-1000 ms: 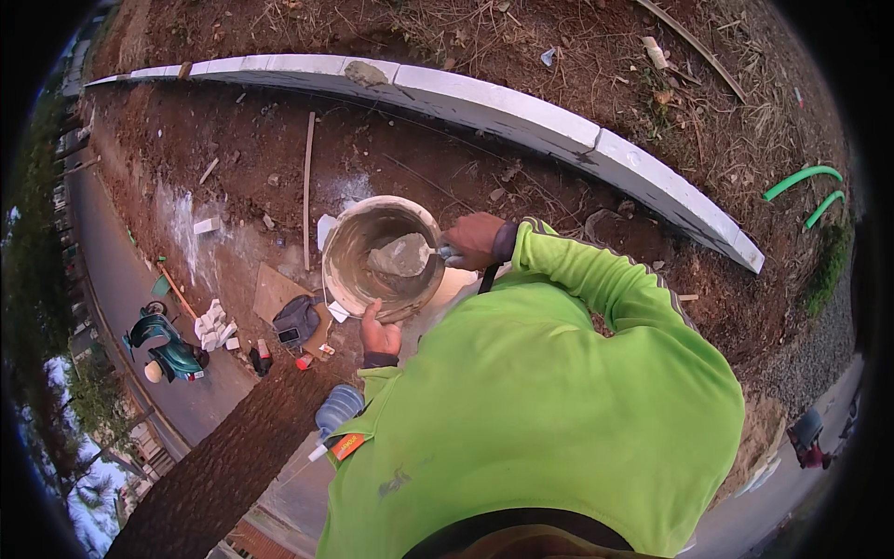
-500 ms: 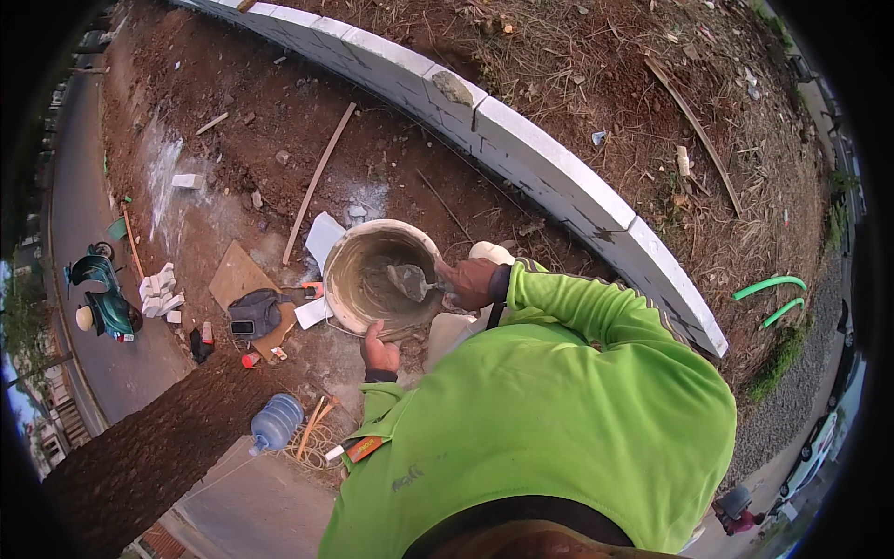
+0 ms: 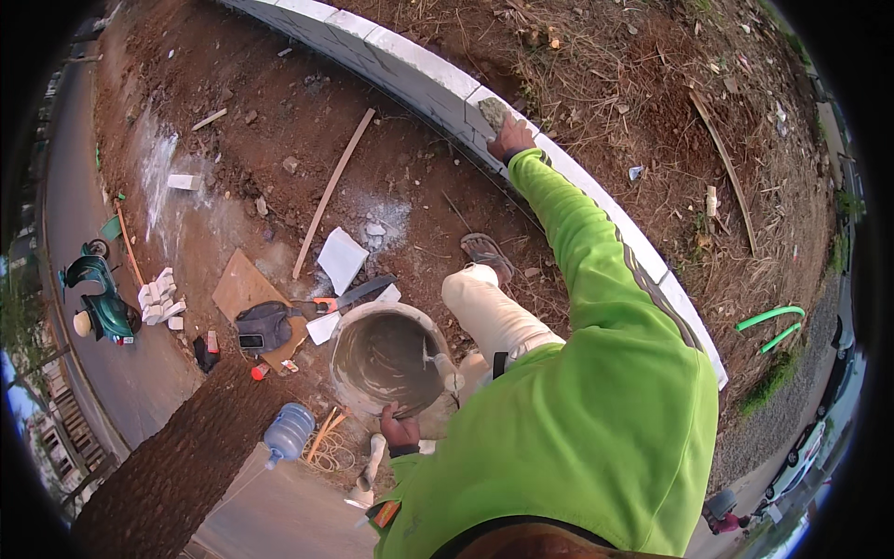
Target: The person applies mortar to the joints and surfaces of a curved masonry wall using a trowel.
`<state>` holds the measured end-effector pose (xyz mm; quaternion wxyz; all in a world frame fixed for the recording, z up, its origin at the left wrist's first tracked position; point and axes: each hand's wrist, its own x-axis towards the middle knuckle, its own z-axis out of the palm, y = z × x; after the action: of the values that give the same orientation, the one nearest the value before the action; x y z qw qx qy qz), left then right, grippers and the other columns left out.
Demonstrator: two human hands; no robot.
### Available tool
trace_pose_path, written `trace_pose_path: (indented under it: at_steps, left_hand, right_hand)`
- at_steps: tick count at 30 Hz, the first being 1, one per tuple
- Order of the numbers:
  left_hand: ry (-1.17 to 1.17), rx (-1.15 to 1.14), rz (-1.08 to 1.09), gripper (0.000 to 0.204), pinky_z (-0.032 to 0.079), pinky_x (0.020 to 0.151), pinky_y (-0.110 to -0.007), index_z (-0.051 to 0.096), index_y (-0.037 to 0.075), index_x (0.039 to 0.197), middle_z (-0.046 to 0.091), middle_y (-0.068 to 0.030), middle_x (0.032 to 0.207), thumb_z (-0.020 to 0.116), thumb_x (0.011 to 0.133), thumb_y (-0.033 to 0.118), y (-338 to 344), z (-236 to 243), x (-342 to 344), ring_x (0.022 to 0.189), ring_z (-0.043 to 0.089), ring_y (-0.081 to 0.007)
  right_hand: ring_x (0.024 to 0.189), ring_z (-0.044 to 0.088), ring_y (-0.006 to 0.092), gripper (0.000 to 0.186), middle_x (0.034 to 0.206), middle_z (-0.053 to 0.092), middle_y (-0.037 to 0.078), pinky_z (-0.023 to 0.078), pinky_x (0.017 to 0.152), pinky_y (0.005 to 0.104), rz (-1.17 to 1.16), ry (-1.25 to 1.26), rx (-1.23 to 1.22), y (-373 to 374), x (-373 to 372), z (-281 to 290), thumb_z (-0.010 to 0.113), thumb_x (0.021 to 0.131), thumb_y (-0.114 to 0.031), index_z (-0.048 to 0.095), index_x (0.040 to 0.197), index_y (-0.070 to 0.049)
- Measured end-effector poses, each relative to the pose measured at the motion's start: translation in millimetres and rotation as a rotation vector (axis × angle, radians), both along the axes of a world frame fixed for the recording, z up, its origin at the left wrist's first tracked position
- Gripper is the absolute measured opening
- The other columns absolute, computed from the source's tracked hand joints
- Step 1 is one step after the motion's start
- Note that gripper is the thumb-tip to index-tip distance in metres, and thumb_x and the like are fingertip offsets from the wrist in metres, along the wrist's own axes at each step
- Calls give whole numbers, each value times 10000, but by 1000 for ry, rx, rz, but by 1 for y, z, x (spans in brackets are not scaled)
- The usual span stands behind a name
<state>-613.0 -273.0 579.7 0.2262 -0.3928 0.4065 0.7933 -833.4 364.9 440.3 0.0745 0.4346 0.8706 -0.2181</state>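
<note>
My left hand [image 3: 399,429] is closed on the near rim of a round, mortar-stained bucket [image 3: 337,361]. Wet grey mortar [image 3: 391,359] lies in the bucket. A trowel [image 3: 434,356] rests inside against its right wall, with neither hand on it. Far off to the right, my outstretched right hand [image 3: 512,138] is at the top of a low white block wall [image 3: 582,177]. Its fingers look apart, beside a rough grey lump [image 3: 492,113] on the wall, seemingly touching it.
A hand saw [image 3: 361,293] and white block pieces [image 3: 342,259] lie beyond the bucket. Left are a dark bag [image 3: 264,326] on a board, a tree trunk [image 3: 177,443] and a blue water jug [image 3: 290,430]. A long wooden strip [image 3: 333,193] lies on the soil.
My right hand has let go of the trowel, leaving it in the bucket, and has reached out to the wall top. My left hand remains at the bucket rim.
</note>
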Motion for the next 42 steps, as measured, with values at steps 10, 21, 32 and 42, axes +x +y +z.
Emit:
trace_pose_path:
  at_steps: [10, 21, 32, 42]
  left_hand:
    - [-138, 78, 32, 333, 486, 1015, -453, 607, -19, 1177, 638, -160, 1229, 579, 873, 115, 13, 5, -49, 1131, 608, -277]
    - [-73, 12, -7, 387, 491, 1027, -473, 572, -3, 1268, 650, -143, 1221, 575, 888, 70, 56, -42, -102, 1149, 612, -274]
    - [-114, -57, 44, 446, 491, 1000, -408, 562, 15, 1267, 631, -95, 1228, 632, 827, 21, -9, -116, 0, 1117, 612, -249]
    - [-151, -305, 101, 553, 509, 980, -440, 552, 54, 1302, 615, -78, 1257, 652, 759, 5, -84, -135, 68, 1117, 611, -258]
  right_hand:
    - [1253, 527, 466, 824, 1366, 484, 273, 483, 1000, 560, -130, -158, -62, 32, -58, -29, 692, 841, -291, 263, 1538, -198]
    - [1113, 654, 404, 656, 1171, 684, 245, 507, 988, 462, 128, 131, 112, 132, -81, 29, 681, 883, -476, 516, 1399, -105]
    - [866, 737, 332, 410, 920, 752, 170, 569, 818, 420, 266, -234, -567, -93, 258, -43, 723, 861, -389, 715, 1120, -71]
    - [651, 705, 191, 325, 753, 720, 92, 558, 644, 346, 225, -190, -514, -141, 376, -46, 683, 886, -327, 721, 1081, -70]
